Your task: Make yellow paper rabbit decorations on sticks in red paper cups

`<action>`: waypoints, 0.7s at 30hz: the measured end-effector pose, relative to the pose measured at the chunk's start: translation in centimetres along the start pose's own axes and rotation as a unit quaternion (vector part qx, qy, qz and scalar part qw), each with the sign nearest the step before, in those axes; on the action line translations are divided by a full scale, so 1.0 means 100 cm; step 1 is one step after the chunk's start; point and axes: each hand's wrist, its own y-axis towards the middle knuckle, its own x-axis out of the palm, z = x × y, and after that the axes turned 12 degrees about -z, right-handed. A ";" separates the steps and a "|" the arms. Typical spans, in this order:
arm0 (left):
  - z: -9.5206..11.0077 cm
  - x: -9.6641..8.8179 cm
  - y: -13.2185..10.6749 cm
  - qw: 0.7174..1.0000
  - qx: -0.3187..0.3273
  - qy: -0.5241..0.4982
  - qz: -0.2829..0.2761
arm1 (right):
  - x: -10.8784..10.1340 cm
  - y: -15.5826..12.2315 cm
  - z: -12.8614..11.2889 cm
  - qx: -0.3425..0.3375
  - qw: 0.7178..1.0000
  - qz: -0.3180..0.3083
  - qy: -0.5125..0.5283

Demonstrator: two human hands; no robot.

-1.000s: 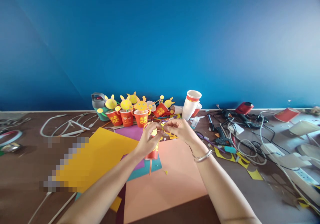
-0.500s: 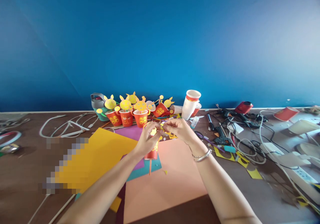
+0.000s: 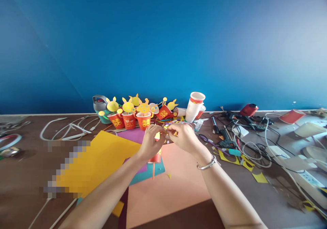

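Note:
My left hand (image 3: 152, 141) and my right hand (image 3: 184, 136) meet fingertip to fingertip above the pink paper sheet (image 3: 176, 184). Both are closed in a pinch around a small yellow paper piece, mostly hidden by the fingers. Behind and below my left hand stands a red paper cup (image 3: 154, 159) with yellow printing, its upper part covered by the hand. A thin orange stick (image 3: 153, 173) shows at the cup's base. A tiny yellow scrap (image 3: 169, 176) lies on the pink sheet.
Red cups (image 3: 129, 120) with yellow rabbit-like paper heads line the back, beside stacked white cups (image 3: 195, 106). Yellow sheets (image 3: 102, 161) lie left. Rightward are glue guns (image 3: 227, 140), tangled cables, yellow offcuts (image 3: 260, 178) and a power strip (image 3: 309, 179).
My right hand has turned and its fingers have curled in closer, moving slightly down. The left hand's fingers have bent over more, and the yellow piece shows less.

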 end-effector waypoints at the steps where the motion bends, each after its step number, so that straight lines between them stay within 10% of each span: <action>1: 0.000 0.000 0.000 1.000 -0.001 0.000 0.001 | 0.000 0.000 0.000 0.000 1.000 0.000 -0.004; 13: -0.006 0.000 -0.001 0.999 0.006 0.037 0.028 | 0.003 0.007 0.022 0.095 0.990 0.085 0.053; 21: -0.004 0.002 -0.007 0.939 0.073 0.327 0.074 | 0.010 0.010 0.022 0.098 0.974 -0.005 0.203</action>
